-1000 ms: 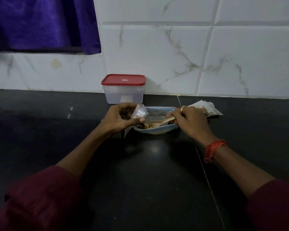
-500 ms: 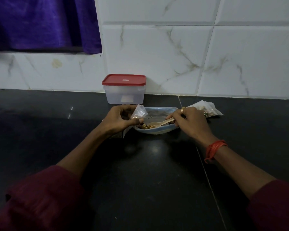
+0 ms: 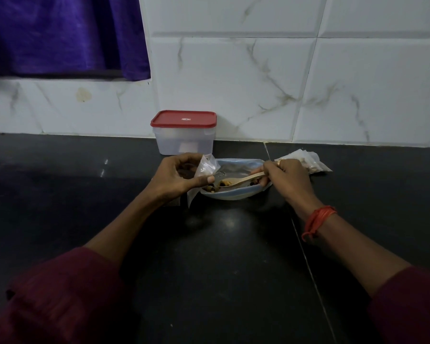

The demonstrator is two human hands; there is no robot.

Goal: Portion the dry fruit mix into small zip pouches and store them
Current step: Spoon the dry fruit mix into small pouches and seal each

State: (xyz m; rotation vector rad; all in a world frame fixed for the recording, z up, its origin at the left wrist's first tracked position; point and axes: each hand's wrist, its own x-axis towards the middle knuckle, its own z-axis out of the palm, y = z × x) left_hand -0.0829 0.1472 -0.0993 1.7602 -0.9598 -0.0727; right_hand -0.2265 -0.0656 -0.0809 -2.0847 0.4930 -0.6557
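1. Head view, centre: a pale blue plate [image 3: 233, 196] is seen on the black countertop [image 3: 221, 256]. It sits just in front of a clear container [image 3: 184, 142], which is capped by a red lid [image 3: 183, 119] and set against the white marbled tile wall [image 3: 233, 78].
2. The dry fruit mix [image 3: 212, 188] is found in the plate, gathered toward its left and front side. Single pieces cannot be told apart in the dim light.
3. The left hand [image 3: 176, 178] is curled, and a clear zip pouch [image 3: 206, 167] is pinched between its thumb and fingers right at the plate's left rim. The crumpled top is raised and the lower end is let down to the countertop.
4. The right hand [image 3: 286, 177] is closed round the handle of a wooden spoon [image 3: 238, 181]. The spoon's bowl is held low over the mix and pointed toward the pouch. Whether anything is carried in it cannot be told.
5. A ring [image 3: 279, 162] is worn on the right hand, and an orange-red thread band [image 3: 318, 219] is tied round that wrist. Maroon sleeves [image 3: 60, 294] are seen at the bottom corners.
6. Just right of the plate, behind the right hand, a small heap of filled pouches [image 3: 308, 162] is laid on the countertop, with something brownish visible inside.
7. Top left, a purple cloth [image 3: 60, 33] is hung over the wall.
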